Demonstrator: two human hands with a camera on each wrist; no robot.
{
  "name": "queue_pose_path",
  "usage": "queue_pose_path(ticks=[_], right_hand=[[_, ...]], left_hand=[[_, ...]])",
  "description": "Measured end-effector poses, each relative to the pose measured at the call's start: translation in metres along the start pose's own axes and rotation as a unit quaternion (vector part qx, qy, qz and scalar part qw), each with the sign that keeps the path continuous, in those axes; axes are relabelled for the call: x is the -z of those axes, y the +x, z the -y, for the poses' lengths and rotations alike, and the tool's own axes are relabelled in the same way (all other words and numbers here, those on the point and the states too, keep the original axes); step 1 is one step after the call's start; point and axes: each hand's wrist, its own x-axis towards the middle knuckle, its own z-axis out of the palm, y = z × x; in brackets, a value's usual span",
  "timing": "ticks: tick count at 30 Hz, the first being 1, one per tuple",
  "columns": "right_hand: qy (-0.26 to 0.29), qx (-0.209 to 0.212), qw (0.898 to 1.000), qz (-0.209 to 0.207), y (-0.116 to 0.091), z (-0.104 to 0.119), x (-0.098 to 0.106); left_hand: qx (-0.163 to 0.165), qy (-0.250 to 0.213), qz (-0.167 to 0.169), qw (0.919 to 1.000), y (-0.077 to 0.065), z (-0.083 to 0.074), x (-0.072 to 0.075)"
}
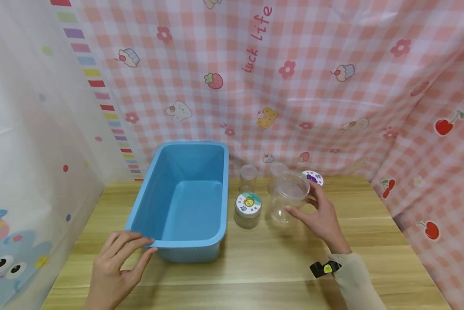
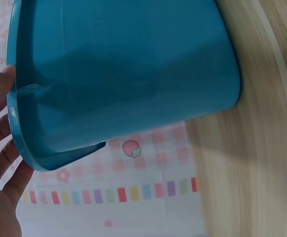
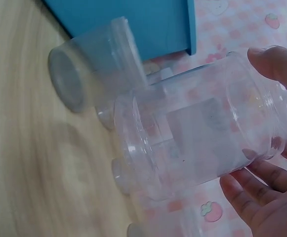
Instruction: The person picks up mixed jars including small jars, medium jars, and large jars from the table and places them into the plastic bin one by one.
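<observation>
A large blue plastic bin point(image 1: 191, 244) stands on the table at left centre. My left hand point(image 1: 113, 269) grips its near-left corner, the thumb and fingers on either side of the rim point(image 2: 15, 118). A wide clear plastic jar point(image 1: 284, 209) with no lid on it is in my right hand point(image 1: 325, 219). In the right wrist view, the thumb and fingertips hold this jar point(image 3: 197, 133) around its neck end, and its base points toward the table. Just left of it stands a short jar point(image 1: 247, 219) with a cartoon-printed lid point(image 1: 248, 203).
Behind sit a slim clear container point(image 1: 248, 178) and another clear one point(image 1: 278, 168), partly hidden by the held jar. A round printed lid point(image 1: 315, 177) shows beyond my right fingers. The wooden table point(image 1: 251, 275) meets a checked cloth point(image 1: 232, 94) at the back.
</observation>
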Motion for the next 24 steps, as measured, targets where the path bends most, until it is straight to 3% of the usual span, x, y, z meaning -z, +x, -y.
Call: queue_pose_path(ticks=[24], right_hand=[[0.024, 0.089, 0.996, 0.001, 0.024, 0.06, 0.004]], left_hand=[[0.007, 0.0, 0.002, 1.0, -0.001, 0.0, 0.0]])
